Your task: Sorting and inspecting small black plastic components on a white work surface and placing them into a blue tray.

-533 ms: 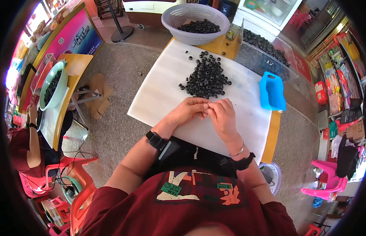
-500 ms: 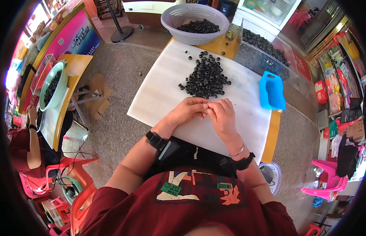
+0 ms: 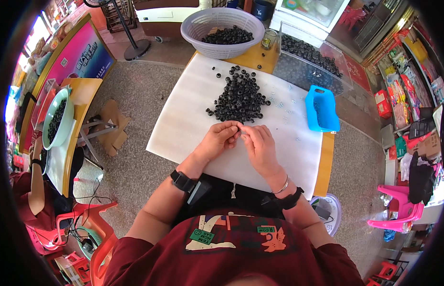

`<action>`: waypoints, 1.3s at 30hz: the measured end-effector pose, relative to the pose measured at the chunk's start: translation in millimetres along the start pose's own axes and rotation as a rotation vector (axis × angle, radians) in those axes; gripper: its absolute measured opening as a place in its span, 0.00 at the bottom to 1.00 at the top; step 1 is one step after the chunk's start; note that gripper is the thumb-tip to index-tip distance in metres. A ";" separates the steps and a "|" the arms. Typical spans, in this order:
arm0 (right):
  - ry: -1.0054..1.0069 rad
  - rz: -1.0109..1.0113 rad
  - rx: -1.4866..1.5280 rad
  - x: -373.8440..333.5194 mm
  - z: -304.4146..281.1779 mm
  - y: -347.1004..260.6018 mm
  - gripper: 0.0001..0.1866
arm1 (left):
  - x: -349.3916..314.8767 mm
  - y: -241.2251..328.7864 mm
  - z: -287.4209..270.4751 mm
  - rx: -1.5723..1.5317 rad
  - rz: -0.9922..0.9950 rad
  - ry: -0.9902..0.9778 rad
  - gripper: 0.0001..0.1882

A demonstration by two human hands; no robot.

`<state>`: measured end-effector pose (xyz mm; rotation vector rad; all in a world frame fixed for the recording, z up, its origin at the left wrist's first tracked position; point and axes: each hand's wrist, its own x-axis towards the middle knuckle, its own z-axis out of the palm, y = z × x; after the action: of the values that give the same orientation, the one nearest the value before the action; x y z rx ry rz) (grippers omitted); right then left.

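Hands (image 3: 241, 140) together beside black rings (image 3: 240, 97)

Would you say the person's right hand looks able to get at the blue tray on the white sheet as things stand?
Probably yes. The right hand rests on the white sheet beside the left hand, and the blue tray sits open further out on that same side, with only bare sheet between them.

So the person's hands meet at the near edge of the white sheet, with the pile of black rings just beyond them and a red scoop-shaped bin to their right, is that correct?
Not quite: the scoop-shaped bin is blue, not red, as the head view shows. The rest holds: the left hand and right hand meet at the near part of the white sheet, with the pile of black rings just beyond them.
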<state>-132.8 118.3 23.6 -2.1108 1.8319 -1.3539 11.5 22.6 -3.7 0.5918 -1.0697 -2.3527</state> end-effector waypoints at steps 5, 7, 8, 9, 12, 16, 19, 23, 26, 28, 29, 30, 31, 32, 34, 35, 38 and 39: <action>0.020 -0.019 -0.056 1.8 -0.1 -1.1 0.14 | -1.6 -4.8 6.2 0.284 0.094 0.029 0.13; -0.009 -0.014 -0.052 4.4 -2.4 -3.1 0.13 | -1.2 -4.6 9.3 0.367 0.142 0.012 0.15; -0.019 -0.011 -0.061 4.8 -3.3 -3.8 0.13 | -1.6 -2.7 10.2 0.368 0.142 0.009 0.15; -0.029 -0.009 -0.070 5.1 -4.7 -4.2 0.12 | -2.7 -0.1 11.8 0.369 0.142 0.006 0.16; -0.027 -0.021 -0.082 8.0 -10.8 -1.5 0.10 | -2.6 1.0 9.9 0.330 0.121 -0.059 0.23; 0.078 0.056 -0.029 27.5 -34.0 9.6 0.08 | -3.0 3.5 14.4 0.233 0.115 -0.078 0.24; 0.218 0.172 -0.077 67.6 -71.1 35.7 0.08 | -3.4 3.8 11.5 0.163 0.095 -0.060 0.22; 0.459 0.089 -0.382 137.7 -124.5 93.1 0.07 | 0.4 3.4 7.1 0.125 0.096 -0.048 0.18; 0.412 0.247 -0.548 158.4 -149.4 142.4 0.12 | 3.6 0.5 3.8 0.091 0.092 -0.067 0.16; 0.469 0.130 -0.701 152.7 -143.1 141.1 0.12 | 2.7 0.5 4.8 0.104 0.079 -0.039 0.16; 0.424 0.104 -0.629 146.7 -134.1 129.0 0.11 | 2.9 0.6 4.3 0.102 0.085 -0.035 0.16; 0.378 0.083 -0.557 131.4 -124.0 108.1 0.10 | 0.7 -0.6 3.1 0.098 0.086 -0.032 0.16; 0.335 0.072 -0.494 110.1 -114.5 90.6 0.09 | -1.4 -1.2 3.2 0.087 0.071 -0.036 0.16; 0.244 0.116 -0.407 89.1 -101.1 83.4 0.07 | 1.1 0.0 3.5 0.079 0.064 -0.050 0.16; 0.111 0.187 -0.269 48.6 -70.7 75.8 0.05 | 2.6 0.6 4.1 0.059 0.058 -0.065 0.15; 0.068 0.213 -0.219 33.4 -56.7 74.6 0.04 | 3.1 1.3 4.3 0.048 0.058 -0.068 0.15; -0.009 0.246 -0.233 10.4 -25.8 76.0 0.05 | 4.2 1.1 2.2 0.014 0.057 -0.076 0.15; 0.012 0.229 -0.236 10.9 -20.0 75.1 0.05 | 4.4 1.4 2.3 0.016 0.056 -0.074 0.15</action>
<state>-204.9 96.4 1.8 -1.9124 2.2555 -1.1516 7.1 20.5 -2.1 0.4779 -1.1242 -2.3349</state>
